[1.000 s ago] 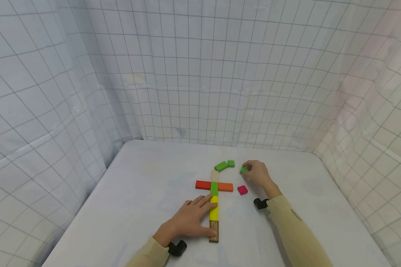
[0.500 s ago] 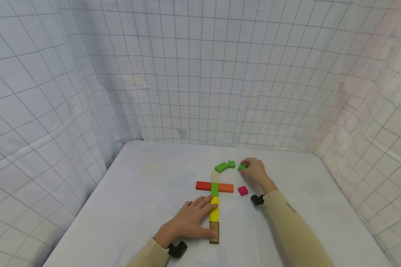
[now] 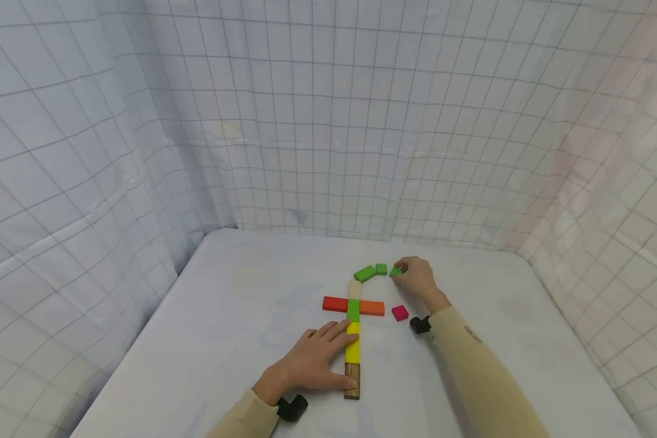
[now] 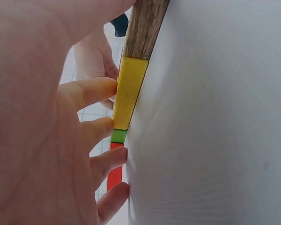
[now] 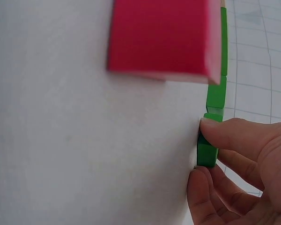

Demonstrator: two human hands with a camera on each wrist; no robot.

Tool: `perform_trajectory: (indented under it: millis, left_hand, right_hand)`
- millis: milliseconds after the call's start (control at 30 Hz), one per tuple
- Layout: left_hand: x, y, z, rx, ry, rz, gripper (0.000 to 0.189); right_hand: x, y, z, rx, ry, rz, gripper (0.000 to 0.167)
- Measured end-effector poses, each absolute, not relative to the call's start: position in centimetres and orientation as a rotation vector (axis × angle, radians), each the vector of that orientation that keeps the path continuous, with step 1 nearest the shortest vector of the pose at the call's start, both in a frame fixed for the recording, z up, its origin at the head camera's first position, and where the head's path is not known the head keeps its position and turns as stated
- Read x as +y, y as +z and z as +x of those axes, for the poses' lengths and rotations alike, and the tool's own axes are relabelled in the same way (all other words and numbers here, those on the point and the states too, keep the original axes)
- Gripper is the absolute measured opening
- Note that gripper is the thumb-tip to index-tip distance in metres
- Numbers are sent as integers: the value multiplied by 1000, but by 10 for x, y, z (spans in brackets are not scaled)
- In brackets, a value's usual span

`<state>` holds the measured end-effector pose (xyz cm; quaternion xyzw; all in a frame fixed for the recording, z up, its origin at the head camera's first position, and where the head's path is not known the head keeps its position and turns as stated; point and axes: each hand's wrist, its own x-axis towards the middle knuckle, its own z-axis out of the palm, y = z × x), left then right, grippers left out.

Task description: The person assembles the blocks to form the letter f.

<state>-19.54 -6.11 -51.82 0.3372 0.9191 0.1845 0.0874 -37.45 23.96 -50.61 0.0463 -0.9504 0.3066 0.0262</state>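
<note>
Fingertips and thumb of my right hand (image 3: pixel 418 278) pinch a small green block (image 5: pixel 207 153) at the table surface. Just left of it lies another small green block (image 3: pixel 381 269), then a longer green block (image 3: pixel 364 274). My left hand (image 3: pixel 313 362) is spread flat over a line of blocks. Its thumb lies on a brown wooden block (image 3: pixel 352 393) and its fingers touch a yellow stretch (image 4: pixel 131 93). Beyond that come a green block (image 3: pixel 353 311) and a pale wooden one (image 3: pixel 354 289). A red block (image 3: pixel 335 303) and an orange block (image 3: pixel 371 308) form side arms.
A crimson block (image 3: pixel 399 312) lies alone right of the orange one, near the right wrist. Black wrist mounts (image 3: pixel 292 408) sit on both arms. The white table (image 3: pixel 241 292) is enclosed by hanging white grid-patterned curtains (image 3: pixel 328 152).
My right hand has slid the green block a little left and away from me, nearer the other small green block. The left hand has stayed in place.
</note>
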Motion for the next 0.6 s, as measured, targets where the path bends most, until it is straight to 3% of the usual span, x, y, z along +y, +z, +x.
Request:
perform_trajectory:
  millis: [600]
  left_hand:
    - [-62, -518, -195, 2727, 528, 981, 88]
  right_hand:
    - [234, -507, -373, -2903, 983, 148, 34]
